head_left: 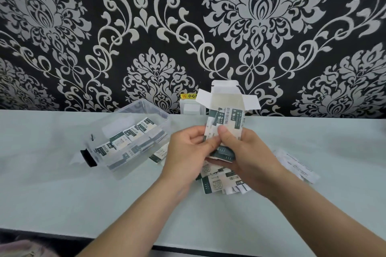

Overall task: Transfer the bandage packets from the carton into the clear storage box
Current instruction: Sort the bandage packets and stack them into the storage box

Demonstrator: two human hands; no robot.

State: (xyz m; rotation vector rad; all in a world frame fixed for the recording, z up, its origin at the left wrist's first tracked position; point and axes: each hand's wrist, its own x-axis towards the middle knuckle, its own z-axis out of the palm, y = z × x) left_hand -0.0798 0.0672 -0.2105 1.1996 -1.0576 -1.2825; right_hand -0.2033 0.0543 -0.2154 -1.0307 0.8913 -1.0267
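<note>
Head view: both hands hold one open carton upright over the table.

The right hand (242, 152) wraps the carton (226, 115) from behind near its lower end, thumb pressed flat on the printed front. The left hand (188, 148) pinches the carton's left edge with curled fingers, and both forearms reach in from below. The carton's top flaps stand open above the hands. One clear storage box (133, 110) sits to the left of the left hand, tilted, holding a layer of bandage packets (125, 142), at least four on top; the exact number cannot be told. A loose pile of packets (217, 183), at least two, lies on the table (62, 194) directly under the hands. One more packet (159, 154) lies between the box and the left hand. A printed leaflet (296, 165) lies right of the right hand.
</note>
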